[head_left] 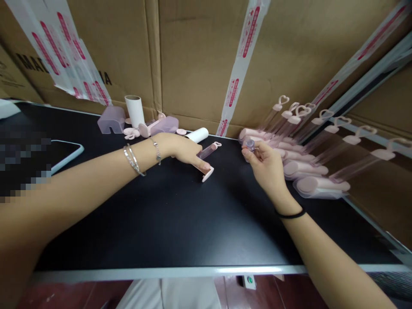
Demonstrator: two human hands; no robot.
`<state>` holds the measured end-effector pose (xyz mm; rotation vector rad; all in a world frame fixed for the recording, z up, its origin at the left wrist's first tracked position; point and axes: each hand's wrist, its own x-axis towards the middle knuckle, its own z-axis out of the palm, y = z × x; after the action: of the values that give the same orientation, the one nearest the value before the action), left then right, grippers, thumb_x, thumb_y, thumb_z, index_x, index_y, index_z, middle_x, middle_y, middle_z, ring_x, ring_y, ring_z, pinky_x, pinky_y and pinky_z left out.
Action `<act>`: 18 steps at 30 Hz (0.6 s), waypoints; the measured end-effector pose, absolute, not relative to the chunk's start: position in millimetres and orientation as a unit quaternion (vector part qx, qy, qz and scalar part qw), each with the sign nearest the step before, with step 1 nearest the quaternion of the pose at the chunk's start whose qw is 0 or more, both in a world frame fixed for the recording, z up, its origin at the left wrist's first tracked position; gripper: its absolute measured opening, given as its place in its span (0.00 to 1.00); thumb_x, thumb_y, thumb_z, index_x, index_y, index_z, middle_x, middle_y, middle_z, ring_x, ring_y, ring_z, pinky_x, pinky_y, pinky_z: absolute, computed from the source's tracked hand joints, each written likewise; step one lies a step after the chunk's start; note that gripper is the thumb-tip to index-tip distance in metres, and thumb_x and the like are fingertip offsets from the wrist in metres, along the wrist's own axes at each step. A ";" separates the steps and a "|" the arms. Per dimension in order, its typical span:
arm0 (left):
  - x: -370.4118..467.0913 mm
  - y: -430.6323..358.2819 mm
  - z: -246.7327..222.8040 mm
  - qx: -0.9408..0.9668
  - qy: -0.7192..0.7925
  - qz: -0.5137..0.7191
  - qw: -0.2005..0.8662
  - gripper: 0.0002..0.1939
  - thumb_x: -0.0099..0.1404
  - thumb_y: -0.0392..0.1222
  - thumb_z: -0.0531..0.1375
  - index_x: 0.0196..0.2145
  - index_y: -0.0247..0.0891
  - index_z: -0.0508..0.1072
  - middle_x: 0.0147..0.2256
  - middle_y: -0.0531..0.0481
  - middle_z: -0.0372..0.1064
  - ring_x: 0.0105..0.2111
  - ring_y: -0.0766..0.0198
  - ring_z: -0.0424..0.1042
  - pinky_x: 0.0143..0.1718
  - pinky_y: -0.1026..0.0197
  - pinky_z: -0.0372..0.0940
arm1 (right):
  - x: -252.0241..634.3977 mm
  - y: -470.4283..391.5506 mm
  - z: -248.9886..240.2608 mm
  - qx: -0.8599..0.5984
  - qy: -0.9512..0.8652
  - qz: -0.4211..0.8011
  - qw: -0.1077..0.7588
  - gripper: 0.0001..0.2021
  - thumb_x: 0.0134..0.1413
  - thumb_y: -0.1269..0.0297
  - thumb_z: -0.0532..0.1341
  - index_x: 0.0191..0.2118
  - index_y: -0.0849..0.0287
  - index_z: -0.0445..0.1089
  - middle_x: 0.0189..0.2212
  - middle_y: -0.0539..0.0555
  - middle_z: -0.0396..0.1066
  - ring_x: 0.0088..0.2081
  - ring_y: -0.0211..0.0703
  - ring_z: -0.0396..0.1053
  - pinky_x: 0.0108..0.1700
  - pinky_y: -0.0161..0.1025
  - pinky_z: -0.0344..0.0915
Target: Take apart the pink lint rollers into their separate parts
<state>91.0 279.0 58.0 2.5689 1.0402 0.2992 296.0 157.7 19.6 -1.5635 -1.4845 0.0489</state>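
So, going by what's on the bench [193, 244], a fair bit looks done: a row of pink units [322, 186] is lined up beyond the right fingers, each apparently put together, with a roll at the base, a see-through stem and a heart-shaped loop on top. Left over, judging by the pile, is the loose stuff behind the left fingers: a frosted lilac cover [112, 120], a plain white tube [135, 112] standing on end, and a white roll [198, 135] lying on its side. As for the piece being handled, a pale pink holder [208, 173] with a flat rounded end is touched by the left hand [193, 153]; whether it's properly gripped can't be told, since most of those fingers are hidden. A slim tinted tube [209, 150] with a pink loop pokes out just past them. A small clear, shiny part [249, 144] is pinched between the thumb and fingers of the right hand [264, 161]. The pink bits look like smooth plastic, the bench surface matte black, and brown cardboard [199, 56] is stood up behind everything.
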 end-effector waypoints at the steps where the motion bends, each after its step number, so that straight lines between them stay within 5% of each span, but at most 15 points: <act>1: 85.3 278.4 54.8 0.913 0.354 0.089 0.182 0.23 0.36 0.58 0.69 0.27 0.40 0.76 0.23 0.52 0.72 0.23 0.62 0.69 0.28 0.65 0.60 | 295.1 156.6 20.1 -0.631 -0.609 0.022 0.480 0.09 0.54 0.58 0.57 0.35 0.58 0.67 0.20 0.45 0.59 0.22 0.35 0.54 0.28 0.36 0.54; 4: 68.3 275.7 45.7 0.934 0.320 0.022 0.154 0.17 0.46 0.47 0.66 0.35 0.41 0.75 0.32 0.49 0.74 0.28 0.61 0.70 0.29 0.65 0.59 | 294.2 155.5 19.5 -0.595 -0.644 0.046 0.479 0.09 0.55 0.63 0.55 0.40 0.57 0.68 0.31 0.51 0.70 0.30 0.38 0.66 0.37 0.39 0.62; 8: 57.6 259.8 34.7 0.940 0.333 -0.001 0.069 0.10 0.59 0.38 0.52 0.32 0.40 0.73 0.31 0.46 0.72 0.27 0.61 0.68 0.27 0.62 0.56 | 290.3 156.0 17.5 -0.508 -0.671 0.206 0.499 0.13 0.58 0.65 0.51 0.46 0.56 0.67 0.43 0.54 0.71 0.39 0.39 0.72 0.44 0.43 0.66; 14: 60.1 249.0 30.0 0.897 0.419 0.038 0.133 0.13 0.64 0.43 0.49 0.35 0.35 0.70 0.32 0.43 0.73 0.25 0.63 0.69 0.27 0.63 0.57 | 279.0 157.4 12.8 -0.519 -0.552 0.310 0.575 0.11 0.50 0.56 0.60 0.35 0.57 0.60 0.29 0.45 0.64 0.28 0.34 0.71 0.31 0.36 0.70; 18: 59.2 258.1 25.8 0.824 0.451 0.119 0.321 0.17 0.66 0.52 0.49 0.33 0.35 0.67 0.29 0.47 0.72 0.20 0.67 0.66 0.23 0.64 0.58 | 280.8 156.9 11.3 -0.528 -0.564 0.280 0.569 0.12 0.53 0.58 0.58 0.37 0.53 0.52 0.31 0.42 0.61 0.16 0.26 0.58 0.14 0.27 0.54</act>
<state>59.2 258.1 25.8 2.1647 1.1859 0.3136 280.8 156.9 11.3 -1.2399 -1.3252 0.6566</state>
